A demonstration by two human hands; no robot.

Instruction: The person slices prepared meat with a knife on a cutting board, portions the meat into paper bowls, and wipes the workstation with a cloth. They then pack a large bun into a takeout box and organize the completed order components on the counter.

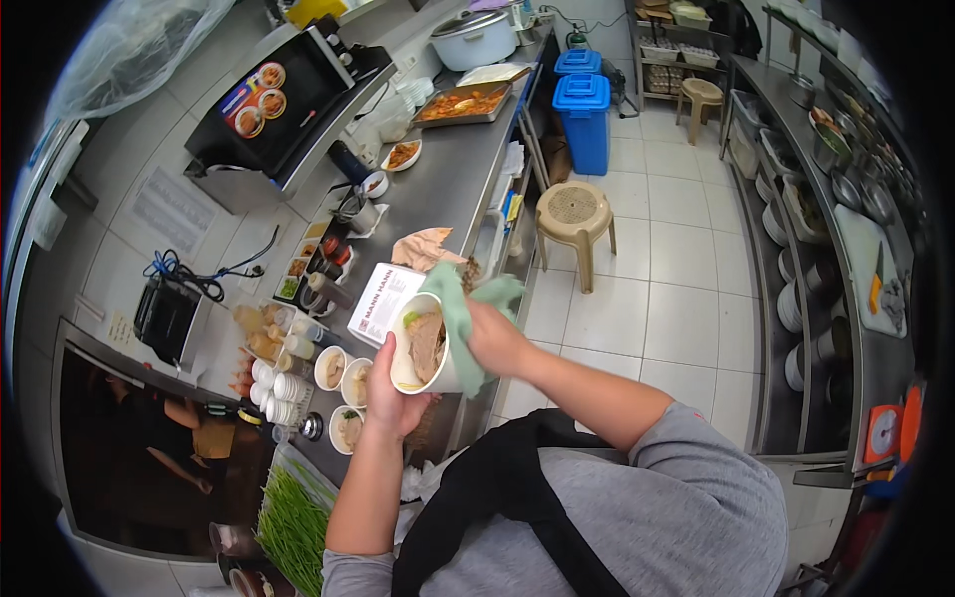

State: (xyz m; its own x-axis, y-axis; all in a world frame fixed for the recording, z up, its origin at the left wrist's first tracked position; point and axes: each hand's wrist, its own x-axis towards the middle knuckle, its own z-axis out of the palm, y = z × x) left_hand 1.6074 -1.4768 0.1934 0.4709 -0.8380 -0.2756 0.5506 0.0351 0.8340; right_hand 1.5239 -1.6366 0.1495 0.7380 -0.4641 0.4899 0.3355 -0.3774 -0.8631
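Observation:
My left hand (395, 394) is wrapped around the lower side of a white paper cup (415, 373), which is tilted so its mouth faces me. Slices of cooked meat (427, 345) and a bit of green lie inside. In my right hand (494, 342) is a bunched green cloth (464, 328), pressed against the cup's outer side. Just beyond the cup, a white printed box (384, 298) rests on the steel counter (440, 190). Three white bowls (330, 369) with pale food stand left of my left hand.
Sauce bottles (265, 347) and stacked small white cups (289, 388) line the wall side. Green stalks (295, 507) lie at lower left. A tray of orange-red food (462, 103) stands farther along. Right of the counter are a plastic stool (574, 205) and blue bins (582, 123).

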